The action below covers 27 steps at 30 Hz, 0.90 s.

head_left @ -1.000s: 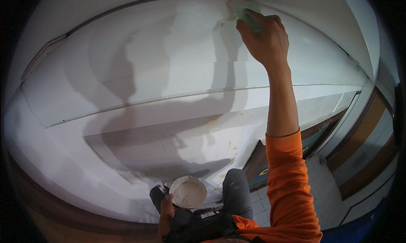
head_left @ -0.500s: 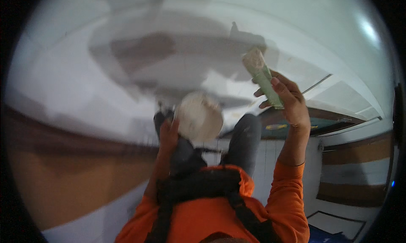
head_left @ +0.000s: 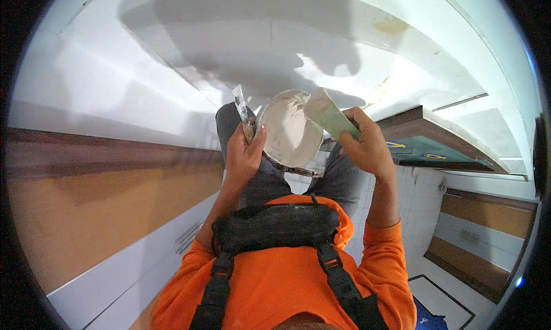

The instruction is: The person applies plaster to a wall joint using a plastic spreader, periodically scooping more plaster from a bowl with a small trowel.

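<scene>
My left hand (head_left: 245, 158) grips a putty knife (head_left: 241, 100) with a metal blade and a dirty handle, held against the left side of a round tub (head_left: 281, 146) of off-white paste. My right hand (head_left: 364, 146) is closed on a pale green flat spreader (head_left: 336, 120), its paste-coated end over the tub's right side. The tub is between my grey-trousered knees, below the view of my orange sleeves' upper reach.
A white panel (head_left: 258, 37) with yellowish patches and shadows spans the top. A dark-framed green board (head_left: 436, 149) is at right, above a tiled floor (head_left: 416, 198) far below. Brown-and-white panelling (head_left: 97, 221) runs along the left; a wooden door (head_left: 482, 212) stands lower right.
My right hand has come down from the upper white panel to the tub with the green spreader. The view has tilted down, showing more of my body.
</scene>
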Available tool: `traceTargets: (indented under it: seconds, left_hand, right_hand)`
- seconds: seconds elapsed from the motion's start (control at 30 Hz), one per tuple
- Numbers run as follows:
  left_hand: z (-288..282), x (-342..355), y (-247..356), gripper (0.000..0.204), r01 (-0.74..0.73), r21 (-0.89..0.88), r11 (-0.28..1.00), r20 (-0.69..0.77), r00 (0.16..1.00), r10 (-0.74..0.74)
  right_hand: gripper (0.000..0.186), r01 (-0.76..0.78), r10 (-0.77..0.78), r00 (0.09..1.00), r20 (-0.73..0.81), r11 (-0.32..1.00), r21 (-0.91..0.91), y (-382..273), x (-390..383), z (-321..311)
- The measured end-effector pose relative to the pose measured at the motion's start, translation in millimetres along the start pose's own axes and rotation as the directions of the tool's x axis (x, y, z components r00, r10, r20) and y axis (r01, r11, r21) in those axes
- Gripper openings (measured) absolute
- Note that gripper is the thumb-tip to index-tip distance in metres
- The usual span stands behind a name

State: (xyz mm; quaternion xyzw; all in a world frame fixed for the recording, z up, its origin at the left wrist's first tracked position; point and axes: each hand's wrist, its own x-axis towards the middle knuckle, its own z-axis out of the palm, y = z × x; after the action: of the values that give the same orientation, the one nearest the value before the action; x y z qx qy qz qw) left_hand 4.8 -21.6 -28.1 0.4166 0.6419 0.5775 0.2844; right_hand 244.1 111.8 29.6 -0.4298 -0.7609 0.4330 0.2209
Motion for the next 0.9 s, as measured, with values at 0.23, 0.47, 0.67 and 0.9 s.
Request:
traceTargets:
  seconds: [0.23, 0.47, 0.67, 0.9]
  left_hand:
    - [-16.9, 14.9, -14.2, 0.029, 0.118, 0.168, 0.979, 0.095, 0.986, -0.135]
    - [-28.8, 61.8, -16.2, 0.042, -0.009, 0.321, 0.947, 0.343, 0.933, -0.107]
    - [-28.5, 83.6, -6.8, 0.046, -0.106, 0.379, 0.919, 0.524, 0.843, -0.119]
    - [-10.9, 111.3, 5.2, 0.058, -0.045, 0.583, 0.811, 0.656, 0.615, -0.437]
  right_hand:
    - [0.015, 0.020, -0.024, 0.995, -0.098, 0.999, -0.042, -3.0, -5.0, -11.3]
    - [0.018, 0.386, -0.392, 0.918, -0.064, 0.917, -0.098, 8.3, 0.7, -2.5]
    - [0.022, 0.357, -0.357, 0.934, 0.023, 0.926, -0.119, -5.1, 4.5, 8.6]
    - [0.026, 0.573, -0.494, 0.809, 0.317, 0.782, -0.244, -9.4, 16.6, 40.6]
